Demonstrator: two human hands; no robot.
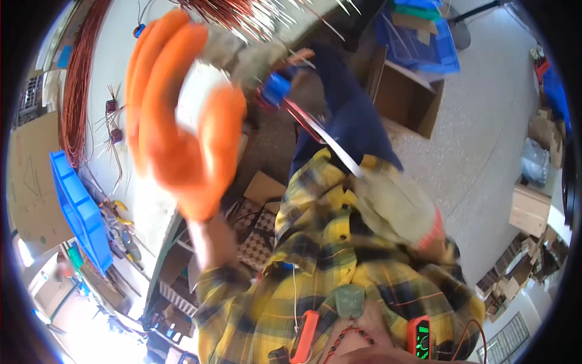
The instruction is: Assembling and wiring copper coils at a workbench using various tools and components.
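Note:
My left hand [176,115], in an orange glove, is raised over the bench edge. Its fingers stretch upward with the thumb apart, blurred by motion, and nothing shows in it. My right hand [394,203], in a pale knitted glove, is in front of my lap, closed around the near end of a long whitish strip [339,151]. Red wires [303,118] run along the strip to a small blue coil [276,89] above my knees. Against the coil lies a blurred grey-brown shape [254,65] that I cannot make out.
The white bench [160,209] at left carries a red wire bundle [82,91], small dark coils [115,134], a blue tray [79,209] and hand tools [127,242]. More cut wires [242,18] lie at its far end. A cardboard box [406,97] and blue bins [418,42] stand beyond my legs.

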